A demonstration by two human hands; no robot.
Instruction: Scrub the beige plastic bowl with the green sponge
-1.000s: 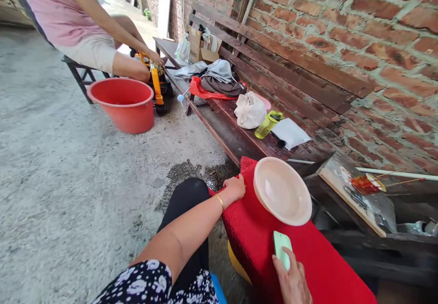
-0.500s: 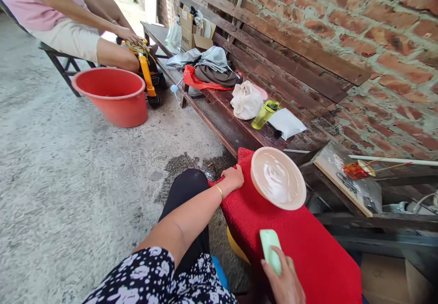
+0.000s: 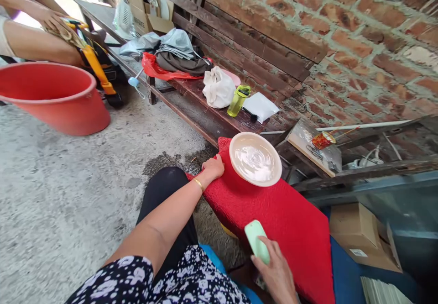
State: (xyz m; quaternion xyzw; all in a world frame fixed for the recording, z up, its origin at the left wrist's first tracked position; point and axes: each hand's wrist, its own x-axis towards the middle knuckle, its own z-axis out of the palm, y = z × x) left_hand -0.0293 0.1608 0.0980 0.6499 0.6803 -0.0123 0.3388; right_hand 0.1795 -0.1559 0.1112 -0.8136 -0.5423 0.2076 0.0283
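Note:
My right hand (image 3: 274,267) is closed around a pale green scrub brush (image 3: 256,240), an oblong with rounded ends. The brush lies against a red cloth (image 3: 294,222) with a textured surface, and its underside is hidden. My left hand (image 3: 214,167), with a gold bangle at the wrist, grips the left edge of this cloth near its far end. A round, pale pink basin of water (image 3: 255,159) rests on the cloth, just right of my left hand. Ripples and bright reflections show on the water.
A wooden bench (image 3: 186,117) along the brick wall holds a white cloth bag (image 3: 219,87), a yellow-green bottle (image 3: 238,101) and a white packet (image 3: 262,107). A red tub (image 3: 78,112) stands at left beside a seated person. Cardboard boxes (image 3: 357,228) lie at right.
The view has swung right, so the surroundings sit further left in the picture. Both hands keep their holds on the cloth and the brush.

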